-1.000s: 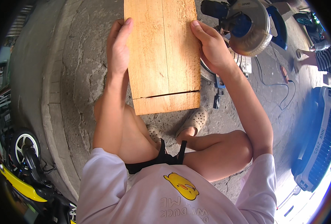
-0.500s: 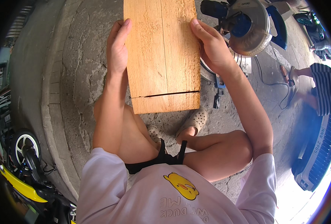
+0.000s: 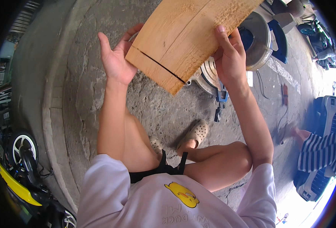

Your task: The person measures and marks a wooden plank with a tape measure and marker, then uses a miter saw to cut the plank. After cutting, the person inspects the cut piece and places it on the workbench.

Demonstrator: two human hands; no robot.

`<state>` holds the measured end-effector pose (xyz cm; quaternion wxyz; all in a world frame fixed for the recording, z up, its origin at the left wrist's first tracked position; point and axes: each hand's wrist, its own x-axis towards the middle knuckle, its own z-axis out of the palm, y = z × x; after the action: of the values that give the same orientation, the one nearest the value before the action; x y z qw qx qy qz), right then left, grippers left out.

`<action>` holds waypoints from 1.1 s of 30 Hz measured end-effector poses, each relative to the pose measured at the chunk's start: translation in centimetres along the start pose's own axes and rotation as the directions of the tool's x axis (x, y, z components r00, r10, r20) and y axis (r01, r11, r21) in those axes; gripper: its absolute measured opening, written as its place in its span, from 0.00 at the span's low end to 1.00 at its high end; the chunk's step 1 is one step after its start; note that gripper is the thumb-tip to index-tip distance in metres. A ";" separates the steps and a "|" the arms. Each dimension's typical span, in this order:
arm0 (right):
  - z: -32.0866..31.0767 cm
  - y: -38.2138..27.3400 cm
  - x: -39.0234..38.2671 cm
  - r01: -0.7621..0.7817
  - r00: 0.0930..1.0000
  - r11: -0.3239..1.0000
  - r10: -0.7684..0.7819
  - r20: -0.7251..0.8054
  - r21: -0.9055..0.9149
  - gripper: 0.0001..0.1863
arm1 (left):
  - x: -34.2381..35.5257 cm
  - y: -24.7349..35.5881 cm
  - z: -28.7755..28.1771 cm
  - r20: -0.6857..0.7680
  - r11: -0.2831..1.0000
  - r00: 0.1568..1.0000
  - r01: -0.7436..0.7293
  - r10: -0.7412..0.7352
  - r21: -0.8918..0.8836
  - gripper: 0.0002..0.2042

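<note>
A light wooden board (image 3: 187,40) is held up in front of me, tilted with its far end toward the upper right and running out of view. A dark straight line crosses it near its lower end, and a thin crack runs along its length. My right hand (image 3: 231,60) grips the right edge, thumb on top and fingers beneath. By the lower left corner is my left hand (image 3: 119,62), palm up and thumb spread away from the wood. Its fingers pass partly behind the board, so their contact with it is hidden.
A miter saw (image 3: 259,41) with a round base stands on the concrete just beyond my right hand. Its cable lies to the right. Another person in a striped garment (image 3: 317,152) is at the far right, near a blue vehicle (image 3: 323,110). A yellow-and-black motorcycle (image 3: 18,186) stands left.
The board has turned from upright to slanting, its lower end swinging left and up. My left thumb has come off its face. The person at right has moved lower in view.
</note>
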<state>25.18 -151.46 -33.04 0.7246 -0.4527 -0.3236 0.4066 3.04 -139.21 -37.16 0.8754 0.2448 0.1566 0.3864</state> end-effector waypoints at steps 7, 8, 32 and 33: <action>-0.2 0.0 0.1 0.121 0.988 0.991 -0.115 -0.101 0.049 0.14 | 1.0 -1.5 -1.1 -0.033 0.975 0.999 -0.020 0.028 0.221 0.36; -0.5 -0.4 0.0 0.137 0.984 0.990 -0.135 -0.115 0.014 0.13 | 1.7 -2.1 -1.4 0.023 0.953 0.999 -0.043 0.038 0.300 0.33; -5.9 -7.6 -2.4 0.158 0.971 0.703 0.018 0.240 -0.693 0.27 | 3.8 -3.7 -0.4 -0.249 0.918 0.919 -0.218 0.307 0.330 0.29; -8.0 -8.8 -3.5 0.195 0.954 0.680 0.036 0.298 -0.707 0.28 | 4.1 -4.1 -0.7 -0.274 0.926 0.914 -0.210 0.301 0.315 0.29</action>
<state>32.81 -159.99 -28.37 0.4467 -0.6244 -0.5796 0.2731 7.88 -138.25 -40.28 0.7368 0.3187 0.3143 0.5068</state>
